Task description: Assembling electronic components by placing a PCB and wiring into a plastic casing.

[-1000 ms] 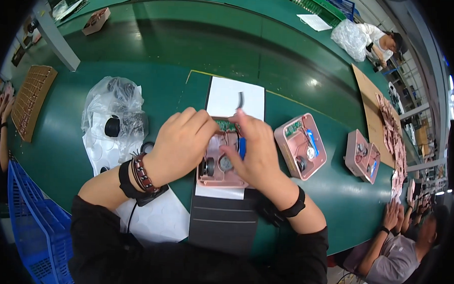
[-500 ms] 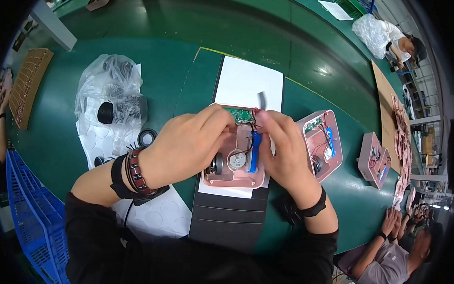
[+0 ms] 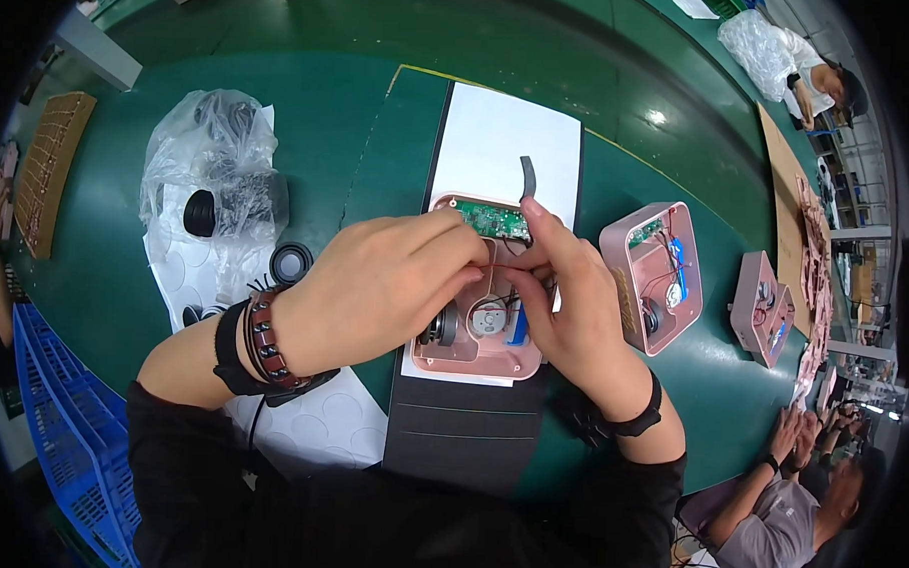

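A pink housing (image 3: 472,366), open side up, lies in front of me. In it are a green circuit board (image 3: 492,220), a round silver motor-like part (image 3: 489,317), a black round part (image 3: 441,326) and a blue cylindrical cell (image 3: 518,328), partly covered by my right hand. My left hand (image 3: 384,282) reaches over the housing's left wall, thumb and fingers pinched on a thin reddish wire. On the right, my right hand (image 3: 574,308) pinches the same wire with its thumb. A dark grey strip (image 3: 527,176) sticks up from its index fingertip.
A second pink housing (image 3: 663,331) and a third (image 3: 749,309) stand to the right. At left lie a plastic bag (image 3: 248,167) of black round parts, a black ring (image 3: 292,263) and a blue crate (image 3: 69,421). Other people sit at right; a person's arm shows at far left.
Both hands have come closer together over the middle of the housing, below the circuit board, which now shows more fully. The dark strip points up from the right index finger. The view has shifted slightly.
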